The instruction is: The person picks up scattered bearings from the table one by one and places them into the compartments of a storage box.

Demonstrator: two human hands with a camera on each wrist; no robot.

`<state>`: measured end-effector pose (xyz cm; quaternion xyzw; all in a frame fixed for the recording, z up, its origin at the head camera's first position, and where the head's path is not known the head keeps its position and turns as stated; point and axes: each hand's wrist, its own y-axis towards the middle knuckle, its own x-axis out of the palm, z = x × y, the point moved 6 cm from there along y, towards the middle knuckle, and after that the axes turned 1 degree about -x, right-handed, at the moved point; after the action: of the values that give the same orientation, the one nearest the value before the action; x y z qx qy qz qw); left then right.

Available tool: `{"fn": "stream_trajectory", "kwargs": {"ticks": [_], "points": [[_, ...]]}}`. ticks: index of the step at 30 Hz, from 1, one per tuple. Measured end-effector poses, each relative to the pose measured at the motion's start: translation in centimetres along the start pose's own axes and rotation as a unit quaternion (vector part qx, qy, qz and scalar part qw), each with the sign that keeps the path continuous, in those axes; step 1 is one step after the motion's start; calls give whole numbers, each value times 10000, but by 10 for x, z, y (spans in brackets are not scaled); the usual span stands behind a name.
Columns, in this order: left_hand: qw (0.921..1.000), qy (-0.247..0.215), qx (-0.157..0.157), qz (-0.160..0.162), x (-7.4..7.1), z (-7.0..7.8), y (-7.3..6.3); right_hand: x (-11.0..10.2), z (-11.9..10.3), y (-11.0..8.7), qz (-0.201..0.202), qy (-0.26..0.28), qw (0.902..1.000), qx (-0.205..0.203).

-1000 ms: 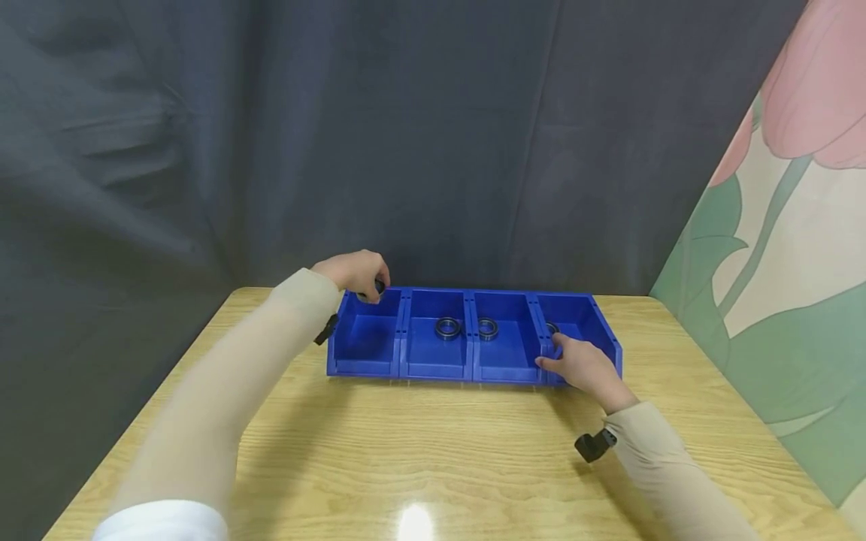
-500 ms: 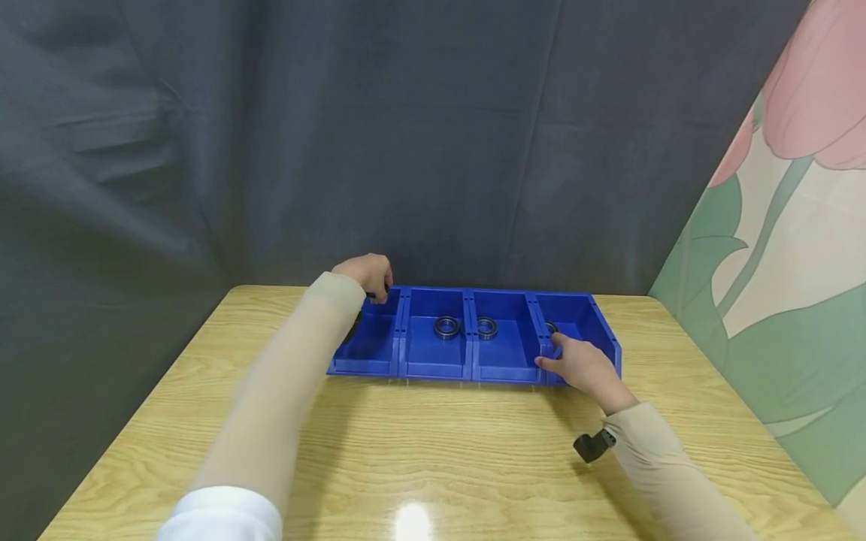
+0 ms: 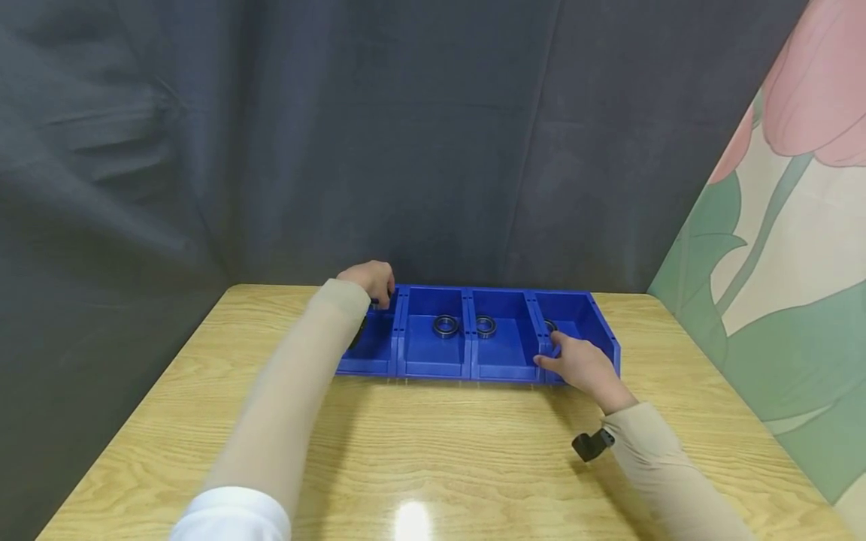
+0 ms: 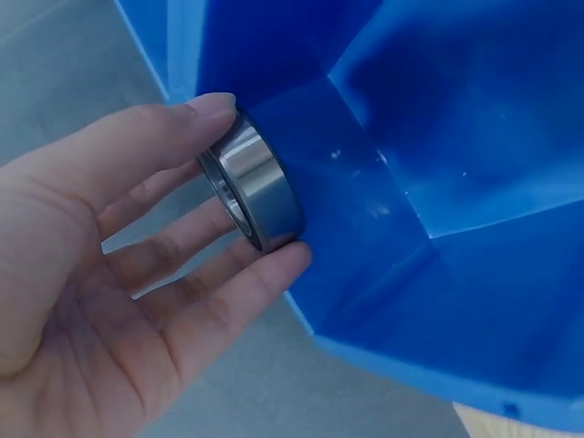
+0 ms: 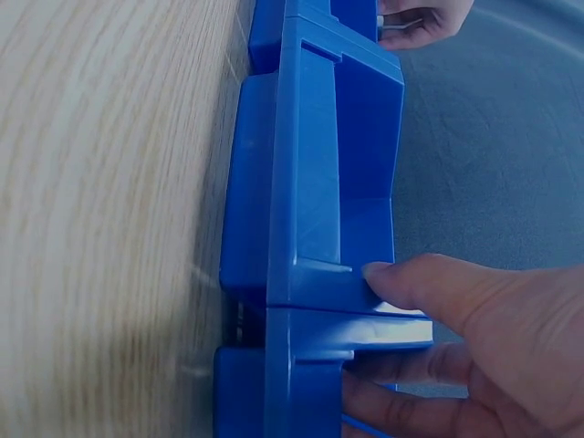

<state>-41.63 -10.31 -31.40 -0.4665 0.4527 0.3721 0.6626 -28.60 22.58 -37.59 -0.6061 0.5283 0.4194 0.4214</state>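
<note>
My left hand [image 3: 370,279] is over the back of the leftmost blue bin [image 3: 375,347]. Between thumb and fingertips it pinches a steel ball bearing [image 4: 260,187], held on edge against the bin's inside in the left wrist view. My right hand [image 3: 583,368] straddles the divider [image 5: 365,330] between the two rightmost bins, thumb on one side and fingers on the other. Beside those fingers a bearing [image 3: 551,325] shows partly, the rest hidden by the divider and hand. One bearing [image 3: 446,326] lies in the second bin, another [image 3: 485,326] in the third.
The blue bins stand joined in a row on a wooden table [image 3: 433,443], near its back edge. Behind them hangs a dark curtain [image 3: 433,150]. A wall with painted flowers [image 3: 798,300] borders the right side.
My left hand has shifted right and slightly down with the bearing, its forearm now covering part of the leftmost bin. The right hand has kept its place on the divider.
</note>
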Motion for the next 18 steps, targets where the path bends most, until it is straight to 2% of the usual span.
{"fn": "stream_trajectory", "kwargs": {"ticks": [11, 18], "points": [[9999, -101, -57, 114, 18, 2, 6, 2, 0, -4, -28, -2, 10000, 28], [9998, -73, 146, 149, 28, 6, 18, 0, 1, -7, 15, 12, 10000, 62]]}}
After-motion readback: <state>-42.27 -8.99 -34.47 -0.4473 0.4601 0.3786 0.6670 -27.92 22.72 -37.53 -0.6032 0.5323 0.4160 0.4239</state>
